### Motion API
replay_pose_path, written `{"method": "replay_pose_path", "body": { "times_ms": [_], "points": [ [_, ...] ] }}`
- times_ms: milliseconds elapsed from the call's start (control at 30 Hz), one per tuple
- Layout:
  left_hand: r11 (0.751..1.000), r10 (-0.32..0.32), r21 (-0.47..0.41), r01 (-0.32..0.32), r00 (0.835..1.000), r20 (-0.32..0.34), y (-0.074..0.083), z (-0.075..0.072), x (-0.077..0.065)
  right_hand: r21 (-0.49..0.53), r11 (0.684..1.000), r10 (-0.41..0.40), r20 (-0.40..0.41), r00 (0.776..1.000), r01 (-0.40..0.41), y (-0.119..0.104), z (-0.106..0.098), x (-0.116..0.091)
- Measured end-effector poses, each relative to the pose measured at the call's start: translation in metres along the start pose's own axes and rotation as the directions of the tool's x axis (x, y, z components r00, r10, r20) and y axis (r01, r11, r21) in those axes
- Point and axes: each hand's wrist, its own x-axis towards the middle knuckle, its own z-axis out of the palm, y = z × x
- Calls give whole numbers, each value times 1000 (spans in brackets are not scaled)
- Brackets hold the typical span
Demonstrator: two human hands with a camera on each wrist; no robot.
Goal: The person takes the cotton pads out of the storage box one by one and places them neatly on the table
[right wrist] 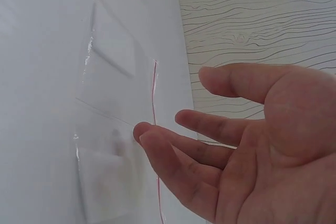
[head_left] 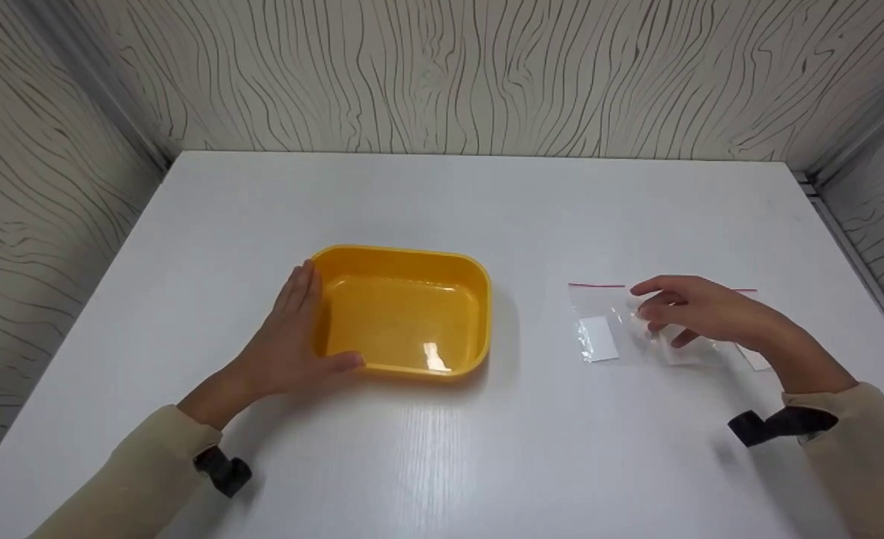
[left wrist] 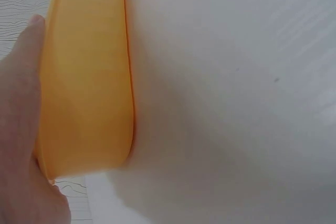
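A yellow rectangular tub (head_left: 397, 314) sits on the white table. My left hand (head_left: 292, 337) rests against its left side, with straight fingers along the wall and the thumb on the near rim; in the left wrist view the tub's outer wall (left wrist: 89, 77) stands beside the fingers. Over on the right, my right hand (head_left: 711, 311) hovers over small clear zip bags, its fingers loosely bent with nothing between them. One bag (head_left: 597, 338) with a red seal line and a white card inside lies left of that hand. Another bag (right wrist: 105, 177) is under the fingertips, partly hidden.
The white tabletop (head_left: 427, 449) carries the tub and bags. Behind it rises a wood-grain patterned wall (head_left: 442, 75), with similar panels at both sides. A further white card (head_left: 754, 359) shows past the right wrist. Black cameras are strapped at both wrists.
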Motion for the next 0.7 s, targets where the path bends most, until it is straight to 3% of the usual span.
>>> {"method": "replay_pose_path", "body": {
  "times_ms": [700],
  "points": [
    [996, 24, 83, -25, 1000, 18, 10, -11, 9, -153, 988, -41, -53, 998, 32, -26, -18, -8]
  ]
}}
